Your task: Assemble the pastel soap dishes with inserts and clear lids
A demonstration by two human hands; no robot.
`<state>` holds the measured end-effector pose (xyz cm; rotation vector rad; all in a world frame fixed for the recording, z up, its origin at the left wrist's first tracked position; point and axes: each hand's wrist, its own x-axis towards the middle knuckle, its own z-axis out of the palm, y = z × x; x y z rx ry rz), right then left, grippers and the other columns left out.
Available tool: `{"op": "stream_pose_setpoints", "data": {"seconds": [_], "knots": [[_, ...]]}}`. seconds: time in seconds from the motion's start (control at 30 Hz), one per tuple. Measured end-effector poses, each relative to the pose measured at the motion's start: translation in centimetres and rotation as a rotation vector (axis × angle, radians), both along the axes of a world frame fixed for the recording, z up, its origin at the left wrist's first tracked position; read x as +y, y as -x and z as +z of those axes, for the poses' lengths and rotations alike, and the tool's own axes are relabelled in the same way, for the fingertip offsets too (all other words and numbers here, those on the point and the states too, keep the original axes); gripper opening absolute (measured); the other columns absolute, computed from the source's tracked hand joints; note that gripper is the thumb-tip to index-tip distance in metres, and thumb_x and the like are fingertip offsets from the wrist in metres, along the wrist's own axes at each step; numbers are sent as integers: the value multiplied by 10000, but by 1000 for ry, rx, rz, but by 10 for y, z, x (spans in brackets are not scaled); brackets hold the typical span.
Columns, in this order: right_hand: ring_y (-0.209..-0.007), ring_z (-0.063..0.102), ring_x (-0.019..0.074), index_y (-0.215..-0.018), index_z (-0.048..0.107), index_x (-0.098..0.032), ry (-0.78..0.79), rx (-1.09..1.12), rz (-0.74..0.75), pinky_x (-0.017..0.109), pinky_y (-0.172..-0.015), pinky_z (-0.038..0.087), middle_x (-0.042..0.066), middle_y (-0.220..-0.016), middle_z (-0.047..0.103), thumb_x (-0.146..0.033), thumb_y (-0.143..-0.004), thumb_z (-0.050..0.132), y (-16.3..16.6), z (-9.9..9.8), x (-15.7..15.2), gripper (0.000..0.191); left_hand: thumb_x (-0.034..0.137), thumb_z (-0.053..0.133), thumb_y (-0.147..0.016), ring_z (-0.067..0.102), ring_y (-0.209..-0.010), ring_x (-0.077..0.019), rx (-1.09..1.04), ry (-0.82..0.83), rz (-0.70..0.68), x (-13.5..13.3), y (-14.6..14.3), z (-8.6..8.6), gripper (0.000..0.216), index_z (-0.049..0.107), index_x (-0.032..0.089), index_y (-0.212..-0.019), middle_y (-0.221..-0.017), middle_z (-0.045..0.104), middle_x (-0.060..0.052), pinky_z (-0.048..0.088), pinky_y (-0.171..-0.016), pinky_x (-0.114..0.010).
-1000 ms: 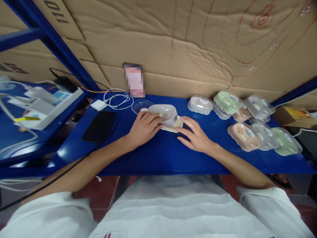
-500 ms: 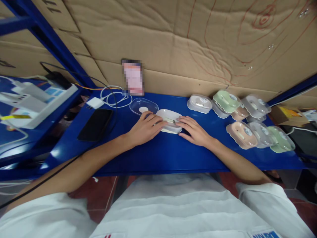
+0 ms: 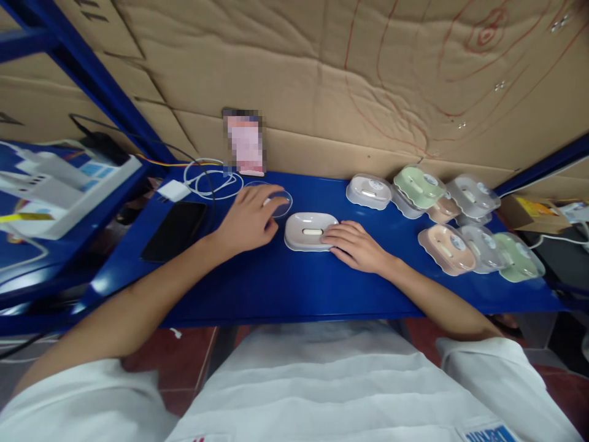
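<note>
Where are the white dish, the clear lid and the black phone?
white dish (image 3: pixel 306 231): head view, on its top, by the slot.
clear lid (image 3: pixel 281 204): head view, on its right edge, beside the left hand.
black phone (image 3: pixel 175 222): head view, on its screen.

I'm at a blue metal table (image 3: pixel 294 288) backed by creased cardboard sheets (image 3: pixel 322 80) marked with red lines, blue shelf frame (image 3: pixel 92 80) to my left, reddish tiled floor (image 3: pixel 193 356) below.

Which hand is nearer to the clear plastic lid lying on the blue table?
Left. The left hand rests on the clear lid; the right hand is apart, touching the white soap dish.
</note>
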<state>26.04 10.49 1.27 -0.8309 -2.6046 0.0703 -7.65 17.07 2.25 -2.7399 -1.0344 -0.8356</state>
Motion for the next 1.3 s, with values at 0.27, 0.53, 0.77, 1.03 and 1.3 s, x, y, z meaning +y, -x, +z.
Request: {"op": "stream_pose_setpoints", "data": {"seconds": [0.27, 0.53, 0.77, 1.03, 1.3], "knots": [[-1621, 407, 377, -1708, 364, -274, -52, 136, -120, 654, -1251, 432, 215, -1715, 429, -465, -1076, 642, -2, -6, -4, 717, 482, 581, -1089, 776, -1162, -280, -439, 432, -56, -11, -3, 18, 261, 646, 229, -1070, -1279, 790, -121, 645, -947, -435], [-1701, 179, 439, -1779, 16, -339, 61, 191, -77, 714, -1311, 331, 212, -1832, 132, -740, -860, 810, 17, -2, -27, 1279, 553, 413, -1166, 739, -1318, -330, -583, 888, -503, -56, -27, 28, 314, 533, 266, -1205, -1534, 663, -192, 639, -1039, -604], [-1655, 347, 367, -1759, 139, -381, 60, 387, -141, 659, -1286, 433, 151, -1773, 327, -479, -1035, 710, 22, 4, -26, 927, 388, 801, -1014, 640, -1452, -329, -1018, 1442, -682, -60, -37, 14, 289, 578, 213, -959, -1511, 703, -103, 402, -1305, -619], [-1668, 302, 418, -1764, 127, -374, 56, 357, -175, 702, -1295, 388, 153, -1807, 275, -602, -924, 822, 34, 7, -35, 1114, 329, 825, -998, 614, -1485, -304, -1039, 1523, -722, -63, -40, 12, 275, 594, 202, -917, -1481, 721, -93, 434, -1286, -599], [-1689, 262, 384, -1692, 307, -338, 125, 282, -94, 680, -1314, 357, 126, -1836, 222, -339, -956, 757, 5, 20, -18, 863, 314, 927, -883, 631, -1397, -261, -848, 477, -413, -28, -24, 0, 646, 558, 319, -1413, -1543, 596, -110, 624, -1050, -407]]}}
